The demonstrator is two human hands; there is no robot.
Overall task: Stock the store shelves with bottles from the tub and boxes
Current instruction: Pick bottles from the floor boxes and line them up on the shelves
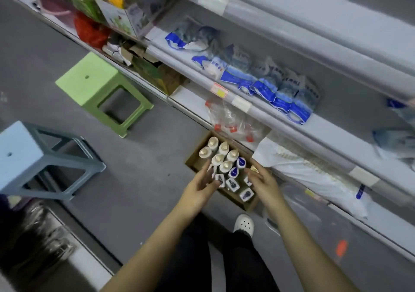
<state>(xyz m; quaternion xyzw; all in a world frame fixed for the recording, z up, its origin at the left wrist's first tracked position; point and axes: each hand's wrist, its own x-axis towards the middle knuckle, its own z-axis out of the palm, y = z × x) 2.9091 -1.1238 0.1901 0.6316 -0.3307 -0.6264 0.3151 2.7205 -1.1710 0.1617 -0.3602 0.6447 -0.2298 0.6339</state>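
A brown cardboard box (195, 161) stands on the grey floor against the bottom shelf, filled with several small white bottles (224, 148) with cream caps and blue labels. My left hand (199, 187) hovers over the box's near left side, fingers spread and relaxed, fingertips close to a bottle. My right hand (261, 179) reaches over the box's right side, fingers extended above the bottles. Neither hand grips anything. The grey shelves (258, 110) run diagonally at the right.
Blue-and-white packets (265, 83) lie on the middle shelf. Clear bottles with red caps (231, 121) and a white plastic bag (310, 175) sit on the bottom shelf. A green stool (89, 83) and a blue stool (20, 154) stand on the floor at left. My white shoe (244, 224) is near the box.
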